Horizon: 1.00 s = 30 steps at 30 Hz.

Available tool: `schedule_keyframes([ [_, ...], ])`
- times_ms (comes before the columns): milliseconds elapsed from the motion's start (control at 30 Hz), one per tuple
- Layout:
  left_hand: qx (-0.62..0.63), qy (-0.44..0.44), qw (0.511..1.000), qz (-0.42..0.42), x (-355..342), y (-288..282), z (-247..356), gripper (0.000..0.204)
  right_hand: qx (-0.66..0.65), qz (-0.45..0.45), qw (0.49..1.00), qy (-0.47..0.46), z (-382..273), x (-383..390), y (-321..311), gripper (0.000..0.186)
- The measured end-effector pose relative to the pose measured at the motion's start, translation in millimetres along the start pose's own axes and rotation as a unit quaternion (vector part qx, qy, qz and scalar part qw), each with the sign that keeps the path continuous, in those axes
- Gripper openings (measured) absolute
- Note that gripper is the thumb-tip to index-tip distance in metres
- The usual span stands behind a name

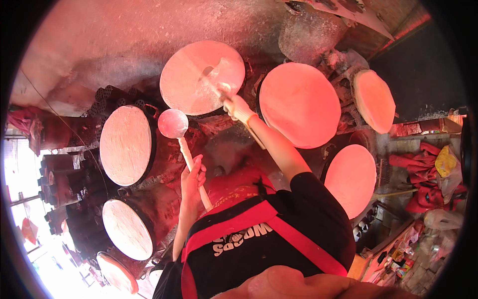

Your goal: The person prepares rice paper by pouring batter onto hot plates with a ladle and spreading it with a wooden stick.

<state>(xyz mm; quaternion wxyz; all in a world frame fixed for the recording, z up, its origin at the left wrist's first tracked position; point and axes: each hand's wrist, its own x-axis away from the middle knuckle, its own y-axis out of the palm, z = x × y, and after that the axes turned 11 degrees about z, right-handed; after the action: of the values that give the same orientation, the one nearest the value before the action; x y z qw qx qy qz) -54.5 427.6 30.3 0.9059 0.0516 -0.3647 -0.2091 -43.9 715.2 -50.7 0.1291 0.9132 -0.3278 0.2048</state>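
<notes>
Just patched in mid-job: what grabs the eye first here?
A ring of round pale discs glows pink around the person. The left hand grips a ladle by its wooden handle, its bowl between two discs. The right hand reaches over the top disc with a thin tool.

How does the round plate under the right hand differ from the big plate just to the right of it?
The round plate under the right hand looks pale and dusty white, with streaks, and the right hand holds a thin tool on it. The big plate to its right glows an even orange-pink, looks a little larger, and nothing touches it. Both are flat round discs set around the person, whose left hand grips a round-headed ladle.
</notes>
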Motion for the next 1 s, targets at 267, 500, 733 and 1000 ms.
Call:
schedule_keyframes([
  [267, 0.047, -0.033, 0.998, -0.019, -19.5, -12.6, 10.2, 0.035, -0.108, 0.242, 0.959, -0.105, 70.3, 12.0, 18.7, 0.037],
  [500, 0.058, -0.035, 0.997, -0.029, -24.2, -15.2, 21.6, 0.028, -0.039, 0.345, 0.916, -0.201, 87.0, 16.6, -6.6, 0.036],
  [733, 0.081, -0.080, 0.992, -0.052, -46.8, -29.0, 21.4, 0.021, -0.021, 0.243, 0.962, -0.126, 53.1, -8.0, -12.3, 0.032],
  [1000, -0.038, -0.042, 0.997, -0.058, -109.7, -14.0, 52.2, 0.012, -0.025, 0.132, 0.990, -0.043, 67.5, 68.0, -16.9, 0.038],
])
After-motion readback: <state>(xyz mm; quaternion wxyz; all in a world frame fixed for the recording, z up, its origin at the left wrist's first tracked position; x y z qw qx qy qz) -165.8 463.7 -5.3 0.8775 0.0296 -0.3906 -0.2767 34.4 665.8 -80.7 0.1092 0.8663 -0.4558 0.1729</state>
